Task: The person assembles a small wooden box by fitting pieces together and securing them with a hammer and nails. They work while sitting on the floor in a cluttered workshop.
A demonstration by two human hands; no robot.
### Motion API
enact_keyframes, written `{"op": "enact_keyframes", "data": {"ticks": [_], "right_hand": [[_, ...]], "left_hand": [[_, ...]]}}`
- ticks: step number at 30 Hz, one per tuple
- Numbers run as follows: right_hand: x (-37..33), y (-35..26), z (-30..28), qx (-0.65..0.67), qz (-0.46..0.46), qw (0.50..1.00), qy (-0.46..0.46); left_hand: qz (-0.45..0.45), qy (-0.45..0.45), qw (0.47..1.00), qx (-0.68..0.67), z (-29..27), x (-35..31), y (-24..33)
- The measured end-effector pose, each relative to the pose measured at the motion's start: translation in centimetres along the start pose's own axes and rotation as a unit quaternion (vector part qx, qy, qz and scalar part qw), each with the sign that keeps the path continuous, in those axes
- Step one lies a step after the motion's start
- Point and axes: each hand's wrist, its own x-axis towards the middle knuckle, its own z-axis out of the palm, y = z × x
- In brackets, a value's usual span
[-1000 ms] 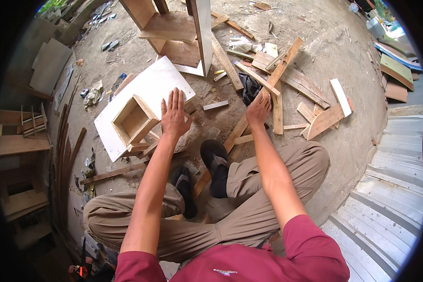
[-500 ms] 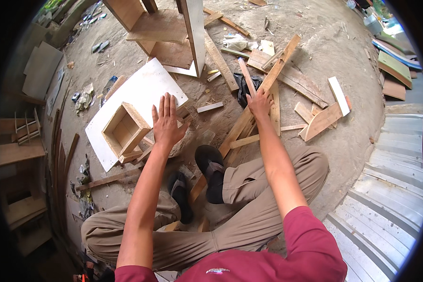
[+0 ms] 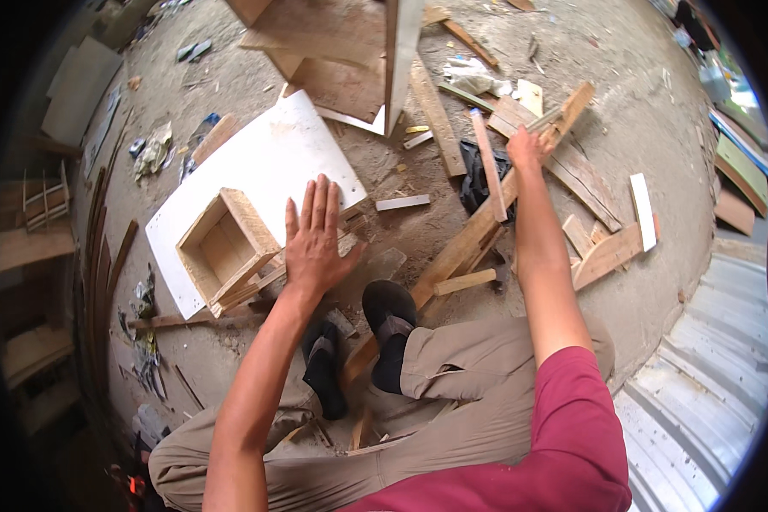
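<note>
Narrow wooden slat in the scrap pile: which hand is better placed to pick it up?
Right. The right hand is stretched out at the narrow wooden slat, apparently touching it. The left hand is spread open, well short, beside the small wooden box.

Bare, dusty concrete floor (image 3: 657, 102) in daylight. Corrugated metal sheeting (image 3: 708, 384) lies at lower right. Wooden shelving (image 3: 34, 247) stands along the left. Litter (image 3: 154, 149) is scattered upper left.

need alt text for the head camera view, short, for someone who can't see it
A seated person reaches the right hand out to a thin wooden strip among scattered scrap boards, while the open left hand hovers, fingers spread, beside a small open wooden box that rests on a white board on the dusty ground.
</note>
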Motion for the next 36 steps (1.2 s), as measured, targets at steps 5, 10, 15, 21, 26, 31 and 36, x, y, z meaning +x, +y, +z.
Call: {"op": "enact_keyframes", "data": {"ticks": [5,10,15,21,26,31,36], "right_hand": [[2.4,0.7,2.0,0.052,0.067,0.994,-0.066],[-0.4,-0.9,-0.6,0.287,0.084,0.947,0.118],[-7.4,-6.1,-3.5,0.636,0.232,0.717,0.168],[-16.5,-7.3,-2.4,0.879,0.311,0.359,-0.057],[-25.6,-13.4,-5.6,0.917,0.291,0.175,-0.210],[-35.5,-17.6,-11.4,0.912,0.145,0.256,-0.286],[-40.7,-18.0,-18.8,0.831,-0.146,0.462,-0.273]], "left_hand": [[0.000,-0.018,1.000,0.022,-0.2,0.5,-0.1],[0.002,0.001,1.000,0.028,-0.4,-0.3,-0.3],[-0.010,0.005,1.000,-0.011,-0.9,-1.1,-0.7],[-0.306,0.254,0.790,-0.466,-2.6,-9.2,3.3],[-0.418,0.473,0.736,-0.247,3.3,-19.0,-3.6],[-0.352,0.397,0.718,-0.450,0.6,-16.1,-8.7],[-0.341,0.416,0.701,-0.468,-4.0,-14.1,-8.6]]}}
